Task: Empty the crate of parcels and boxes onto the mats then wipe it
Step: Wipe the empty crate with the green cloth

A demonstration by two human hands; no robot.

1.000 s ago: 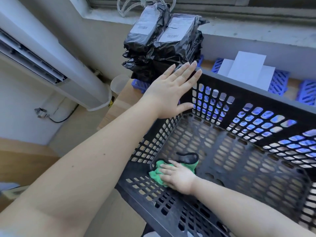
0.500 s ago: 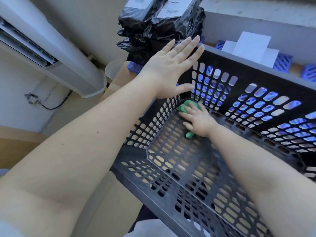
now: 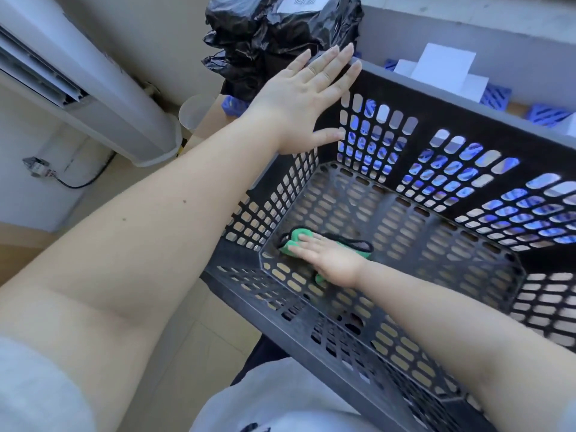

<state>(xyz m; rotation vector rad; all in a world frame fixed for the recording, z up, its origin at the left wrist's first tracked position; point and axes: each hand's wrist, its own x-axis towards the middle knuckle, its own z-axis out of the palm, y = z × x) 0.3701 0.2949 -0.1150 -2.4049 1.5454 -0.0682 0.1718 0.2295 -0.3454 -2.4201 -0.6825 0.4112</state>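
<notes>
1. Down on the floor of the black crate (image 3: 405,232), near the left wall, my right hand (image 3: 330,260) lies flat with its fingers stretched out. It presses a green cloth (image 3: 294,246) onto the holes. It pushes the cloth and does not wrap around it.
2. My left hand (image 3: 308,98) is spread wide and flat against the far left corner of the crate. It grips nothing. It only leans there to steady the crate.
3. I see nothing inside the crate but the cloth. The black parcels (image 3: 280,32) sit piled behind it, and white boxes (image 3: 442,63) lie on blue mats (image 3: 495,99) past the far wall.
4. I think the wiping is under way.
5. The cloth has a black edge that could catch in a hole and bunch up.
6. The crate seems to rest on my lap. If I push too hard, it could tip or slide off.
7. A hard shove could also bump the parcel pile and knock it over.
</notes>
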